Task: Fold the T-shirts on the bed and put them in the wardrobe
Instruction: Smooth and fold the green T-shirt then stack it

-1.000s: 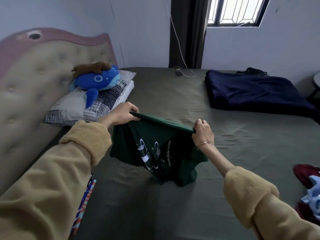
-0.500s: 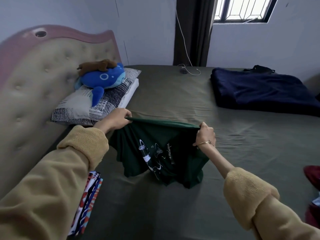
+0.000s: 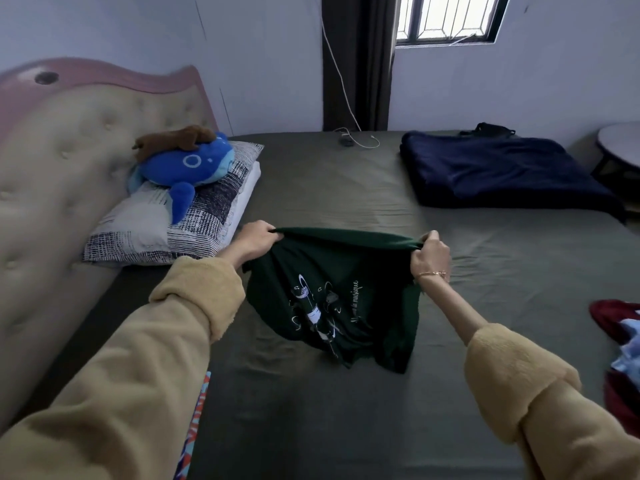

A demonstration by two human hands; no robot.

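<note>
A dark green T-shirt [image 3: 332,292] with a white print hangs stretched over the middle of the bed [image 3: 311,410], its lower part crumpled on the grey-green sheet. My left hand [image 3: 254,239] grips one end of its top edge. My right hand [image 3: 429,254], with a thin bracelet at the wrist, pinches the other end. The edge is pulled taut between both hands. More clothes, red and light blue [image 3: 620,344], lie heaped at the bed's right edge, partly cut off by the frame.
A patterned pillow [image 3: 145,230] with a blue plush toy [image 3: 187,164] lies by the padded headboard [image 3: 52,174]. A folded navy blanket [image 3: 498,168] sits far right. A cable and small device [image 3: 346,142] lie at the far edge. A round table [image 3: 620,143] stands beyond.
Both hands have kept their hold on the shirt's top edge and spread it a little wider; the shirt's lower part has settled onto the sheet. The view has shifted slightly.
</note>
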